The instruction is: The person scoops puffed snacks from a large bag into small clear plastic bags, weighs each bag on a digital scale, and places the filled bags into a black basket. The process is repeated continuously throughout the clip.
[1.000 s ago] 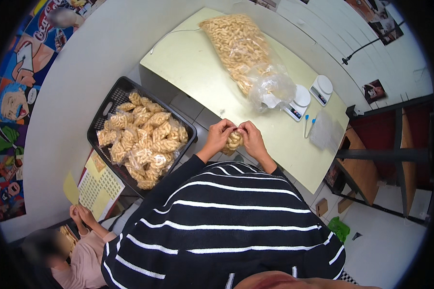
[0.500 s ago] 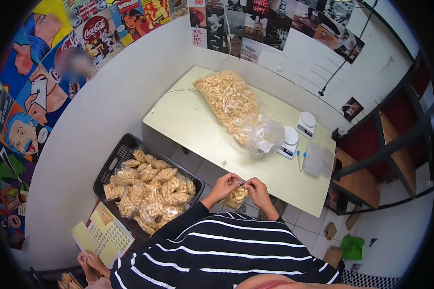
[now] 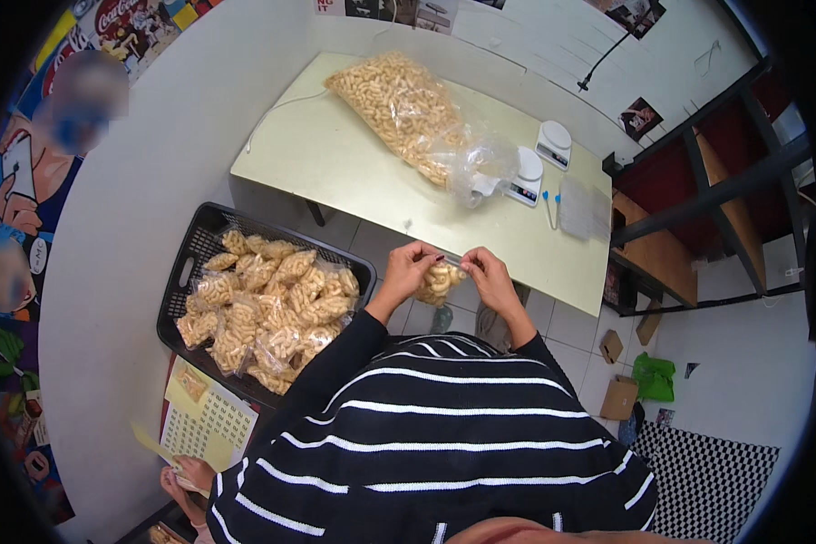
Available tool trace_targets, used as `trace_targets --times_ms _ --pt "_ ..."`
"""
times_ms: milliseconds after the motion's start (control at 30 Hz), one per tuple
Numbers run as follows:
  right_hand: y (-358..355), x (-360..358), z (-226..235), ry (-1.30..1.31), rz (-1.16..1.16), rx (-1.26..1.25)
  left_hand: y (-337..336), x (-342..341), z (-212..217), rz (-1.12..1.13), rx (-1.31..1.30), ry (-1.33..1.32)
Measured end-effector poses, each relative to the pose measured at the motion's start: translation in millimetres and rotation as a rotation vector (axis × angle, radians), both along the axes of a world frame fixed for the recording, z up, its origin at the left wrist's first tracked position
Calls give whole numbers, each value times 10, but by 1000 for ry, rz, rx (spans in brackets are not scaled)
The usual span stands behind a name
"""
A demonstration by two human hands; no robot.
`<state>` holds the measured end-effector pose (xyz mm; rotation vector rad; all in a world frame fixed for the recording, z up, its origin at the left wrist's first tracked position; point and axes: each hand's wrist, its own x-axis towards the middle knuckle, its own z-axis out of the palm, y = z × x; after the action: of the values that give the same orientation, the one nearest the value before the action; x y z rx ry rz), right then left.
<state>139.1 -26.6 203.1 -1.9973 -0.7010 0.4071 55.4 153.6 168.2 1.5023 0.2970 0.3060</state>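
A small clear bag of yellow puffed snacks (image 3: 437, 283) hangs between my two hands at the near edge of the pale green table (image 3: 354, 172). My left hand (image 3: 408, 269) pinches the bag's top at its left. The right end of the top is pinched by my right hand (image 3: 486, 275). Both hands are closed on the bag's mouth. To my left a black plastic crate (image 3: 183, 272) is filled with several small bags of the same snacks (image 3: 267, 308). A large clear bag of loose snacks (image 3: 408, 109) lies on the table's far part.
Two small white scales (image 3: 528, 172) (image 3: 554, 143) stand at the table's right, with a stack of clear bags (image 3: 580, 207) and a blue-tipped tool (image 3: 547, 204) beside them. A wooden shelf unit (image 3: 689, 227) stands at right. Cardboard boxes (image 3: 618, 397) and a green bag (image 3: 655, 376) lie on the tiled floor. Another person's hand (image 3: 186, 476) holds a sheet at lower left.
The view has tilted, so the table and crate sit lower in frame. Both hands stay on the small bag's top, now a little further apart.
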Motion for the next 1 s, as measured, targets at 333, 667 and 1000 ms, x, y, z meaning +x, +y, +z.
trace_targets --times_ms 333,667,1000 --pt "33 80 -83 15 28 12 -10 36 -73 48 -92 52" --pt "-256 545 -61 -47 70 -21 -335 456 -154 0 -262 52" --pt "-894 1101 -287 146 86 110 -982 1092 -243 -157 -55 133"
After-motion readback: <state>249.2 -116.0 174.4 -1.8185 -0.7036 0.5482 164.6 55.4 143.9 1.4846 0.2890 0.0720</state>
